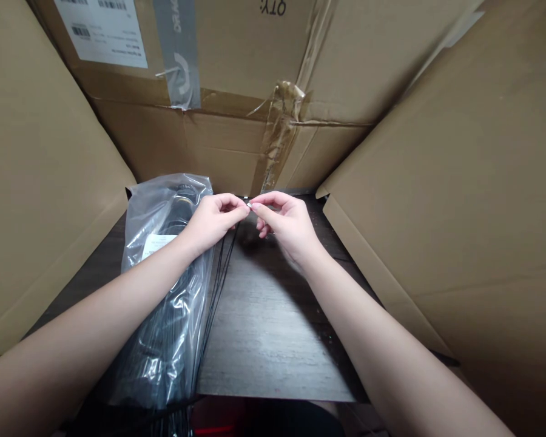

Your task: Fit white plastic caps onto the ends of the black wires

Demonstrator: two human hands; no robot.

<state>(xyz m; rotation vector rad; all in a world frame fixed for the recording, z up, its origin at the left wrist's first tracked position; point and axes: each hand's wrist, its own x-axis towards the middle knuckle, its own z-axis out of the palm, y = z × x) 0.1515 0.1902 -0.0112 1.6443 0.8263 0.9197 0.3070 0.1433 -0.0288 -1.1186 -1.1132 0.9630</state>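
**Q:** Grip state?

**A:** Both closed in a fingertip pinch. The left grip (213, 221) and right grip (286, 227) meet on a small pale tip (249, 206), too small to identify. Thin black cords (222, 273) run down from just below the grip and seem to lead up to it.

**Q:** What's around it?

**A:** Below the grip, a dark wood-grain surface (273, 340). Left of it, a clear plastic bag (164, 315) holding coiled black cable (177, 285), with the cords just beside it. Beyond the grip, a cardboard box wall (218, 142) with brown packing tape (279, 130).

**Q:** Risks?

**A:** Tip's tiny, so a loose pinch could drop it. A tug could snag the cords on the bag or tangle them with the coil.
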